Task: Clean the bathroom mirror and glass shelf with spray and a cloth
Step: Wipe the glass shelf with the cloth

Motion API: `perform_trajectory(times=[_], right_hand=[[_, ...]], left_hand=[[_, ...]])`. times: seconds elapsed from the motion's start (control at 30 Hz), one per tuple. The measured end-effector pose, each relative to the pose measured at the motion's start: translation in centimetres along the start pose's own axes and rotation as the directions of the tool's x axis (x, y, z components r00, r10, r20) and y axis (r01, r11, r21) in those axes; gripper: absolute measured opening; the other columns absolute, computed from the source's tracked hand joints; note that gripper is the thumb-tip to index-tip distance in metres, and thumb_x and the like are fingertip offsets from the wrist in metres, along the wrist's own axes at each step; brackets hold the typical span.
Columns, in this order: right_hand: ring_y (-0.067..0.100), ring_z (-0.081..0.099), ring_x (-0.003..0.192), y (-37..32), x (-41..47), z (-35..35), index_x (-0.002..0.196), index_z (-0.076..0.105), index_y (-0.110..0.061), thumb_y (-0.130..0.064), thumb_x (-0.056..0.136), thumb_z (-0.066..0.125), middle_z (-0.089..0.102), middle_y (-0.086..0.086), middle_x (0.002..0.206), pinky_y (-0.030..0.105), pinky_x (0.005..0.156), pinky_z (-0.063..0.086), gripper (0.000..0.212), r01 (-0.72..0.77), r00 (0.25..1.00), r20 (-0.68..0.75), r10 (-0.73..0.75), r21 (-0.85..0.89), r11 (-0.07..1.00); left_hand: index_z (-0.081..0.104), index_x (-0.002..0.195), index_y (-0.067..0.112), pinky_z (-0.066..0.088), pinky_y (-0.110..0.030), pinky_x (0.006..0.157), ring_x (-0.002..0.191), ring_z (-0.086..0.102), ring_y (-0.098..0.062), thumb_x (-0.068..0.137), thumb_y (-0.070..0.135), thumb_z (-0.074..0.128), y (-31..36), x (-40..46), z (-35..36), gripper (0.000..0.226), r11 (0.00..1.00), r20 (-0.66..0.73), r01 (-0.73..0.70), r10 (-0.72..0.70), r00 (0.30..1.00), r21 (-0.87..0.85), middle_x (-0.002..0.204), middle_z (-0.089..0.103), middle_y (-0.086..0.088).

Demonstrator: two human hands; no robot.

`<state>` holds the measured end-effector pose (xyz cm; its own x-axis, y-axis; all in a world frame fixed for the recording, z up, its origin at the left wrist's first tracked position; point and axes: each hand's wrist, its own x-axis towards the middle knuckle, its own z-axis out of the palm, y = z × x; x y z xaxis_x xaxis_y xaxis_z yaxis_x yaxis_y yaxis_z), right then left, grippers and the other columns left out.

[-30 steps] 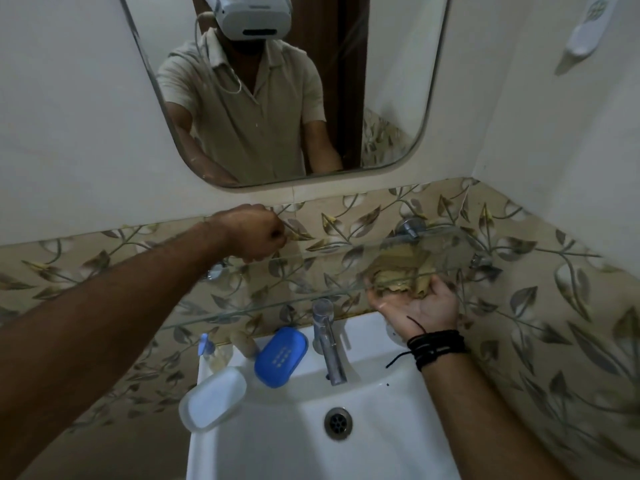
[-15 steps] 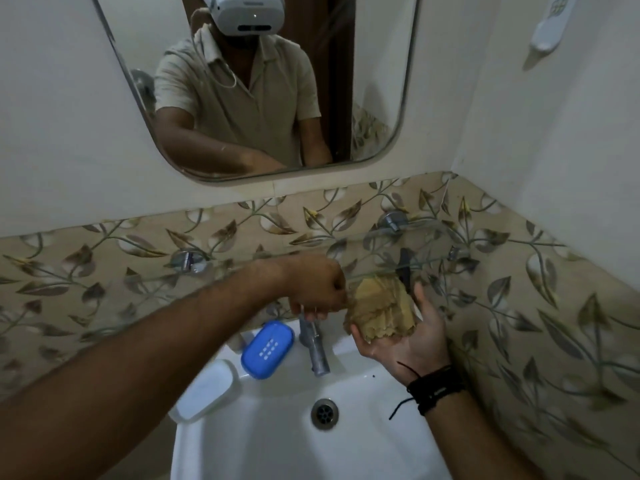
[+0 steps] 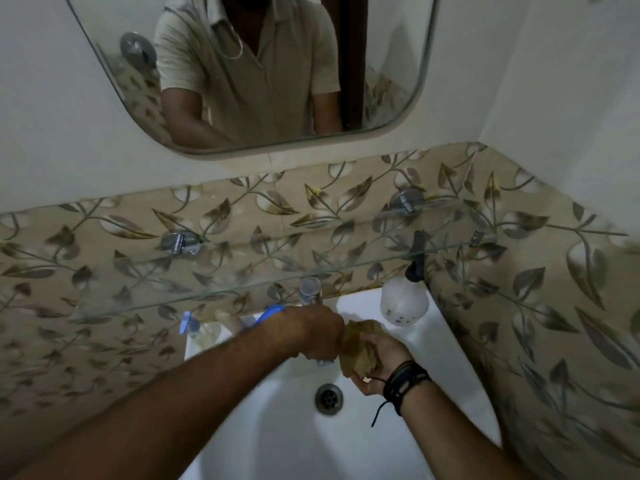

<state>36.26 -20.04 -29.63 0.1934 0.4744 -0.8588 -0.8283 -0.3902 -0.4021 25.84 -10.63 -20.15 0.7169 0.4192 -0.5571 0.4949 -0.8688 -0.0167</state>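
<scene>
The rounded mirror (image 3: 381, 64) hangs on the white wall and reflects a person in a beige shirt. Below it the glass shelf (image 3: 207, 292) spans the leaf-patterned tiles on two chrome brackets. A translucent spray bottle (image 3: 403, 301) with a black trigger stands on the sink's back right corner, under the shelf. My right hand (image 3: 379, 370) holds a crumpled tan cloth (image 3: 360, 344) over the basin. Touching the cloth, my left hand (image 3: 313, 332) is closed around the chrome tap (image 3: 310, 289), hiding its spout.
The white sink (image 3: 433, 368) has a metal drain (image 3: 328, 398) below my hands. A small bottle with a blue cap (image 3: 189, 325) and a blue soap case (image 3: 273, 309) sit at its back left. The tiled side wall is close on the right.
My left hand dropped from the shelf to the tap. My right hand brought the cloth down from under the shelf to the basin. The view tilted downward.
</scene>
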Motion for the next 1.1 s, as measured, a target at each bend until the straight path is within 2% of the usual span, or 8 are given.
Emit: perform_trajectory(times=[0.07,0.27,0.4,0.5,0.6,0.9,1.0,1.1], right_hand=[[0.026,0.067,0.081,-1.2,1.5,0.6,0.086,0.074,-0.022,-0.021,0.086,0.071,0.073,0.007,0.087,0.033,0.058,0.058,0.003,0.050,0.999,-0.002,-0.050,-0.034,0.998],[0.036,0.064,0.098,-4.8,4.4,2.4,0.104,0.072,-0.009,-0.025,0.086,0.071,0.071,0.017,0.107,0.046,0.081,0.058,0.024,0.187,0.978,-0.035,-0.206,-0.287,0.939],[0.032,0.061,0.112,-4.7,5.2,3.2,0.119,0.065,-0.001,-0.020,0.100,0.049,0.062,0.020,0.128,0.041,0.101,0.050,0.031,0.278,0.902,-0.104,-0.420,-0.603,0.747],[0.038,0.061,0.109,-3.4,5.8,3.2,0.104,0.063,-0.006,-0.019,0.089,0.053,0.065,0.019,0.118,0.046,0.100,0.051,0.022,0.270,0.867,-0.122,-0.483,-0.700,0.661],[0.037,0.061,0.107,-2.6,6.3,2.9,0.114,0.061,-0.009,-0.023,0.080,0.051,0.066,0.017,0.116,0.049,0.099,0.051,0.038,0.339,0.836,-0.061,-0.545,-0.723,0.601],[0.033,0.063,0.101,-1.2,3.8,2.5,0.114,0.066,-0.019,-0.030,0.096,0.049,0.067,0.011,0.112,0.039,0.094,0.050,0.027,0.435,0.713,0.085,-0.696,-0.832,0.344],[0.031,0.063,0.090,-0.1,3.7,1.9,0.093,0.068,-0.017,-0.028,0.091,0.053,0.068,0.009,0.096,0.033,0.079,0.049,0.019,0.461,0.686,0.089,-0.722,-0.821,0.337],[0.027,0.061,0.093,1.9,3.2,1.1,0.086,0.064,-0.016,-0.031,0.081,0.053,0.065,0.009,0.098,0.035,0.085,0.048,0.020,0.515,0.657,0.013,-0.754,-0.739,0.435]], left_hand=[[0.063,0.116,0.010,0.053,-0.039,0.088,0.106,0.063,-0.034,0.095,0.027,0.053,0.3,0.9,0.3,0.029,0.999,0.064,-0.034,0.033,0.997,0.021,0.118,0.065,-0.013],[0.065,0.119,0.006,0.044,-0.034,0.073,0.112,0.061,-0.033,0.087,0.014,0.066,0.6,1.9,0.3,0.033,0.998,0.021,0.060,-0.059,0.998,-0.033,0.124,0.063,-0.015],[0.062,0.121,0.005,0.050,-0.039,0.084,0.115,0.059,-0.032,0.088,0.011,0.060,1.0,2.1,0.6,0.033,0.988,-0.016,0.135,-0.136,0.991,-0.073,0.127,0.060,-0.015],[0.063,0.121,0.006,0.052,-0.044,0.090,0.116,0.058,-0.032,0.088,0.012,0.061,1.1,1.9,0.6,0.033,0.984,-0.018,0.160,-0.162,0.987,-0.072,0.128,0.059,-0.014],[0.062,0.123,0.008,0.052,-0.047,0.091,0.118,0.057,-0.033,0.089,0.013,0.061,1.1,1.2,0.9,0.035,0.980,-0.042,0.166,-0.171,0.984,-0.112,0.128,0.058,-0.013],[0.066,0.111,0.014,0.051,-0.048,0.076,0.102,0.062,-0.037,0.093,0.023,0.048,2.0,-1.9,3.0,0.027,0.979,-0.234,0.117,-0.154,0.960,-0.167,0.114,0.065,-0.012],[0.065,0.106,0.016,0.050,-0.044,0.070,0.093,0.063,-0.037,0.095,0.029,0.045,1.7,-2.8,4.0,0.026,0.981,-0.318,0.057,-0.115,0.941,-0.185,0.107,0.066,-0.010],[0.064,0.096,0.015,0.051,-0.040,0.066,0.085,0.064,-0.036,0.092,0.030,0.047,0.9,-3.5,5.2,0.024,0.982,-0.398,0.018,-0.093,0.913,-0.188,0.097,0.067,-0.008]])
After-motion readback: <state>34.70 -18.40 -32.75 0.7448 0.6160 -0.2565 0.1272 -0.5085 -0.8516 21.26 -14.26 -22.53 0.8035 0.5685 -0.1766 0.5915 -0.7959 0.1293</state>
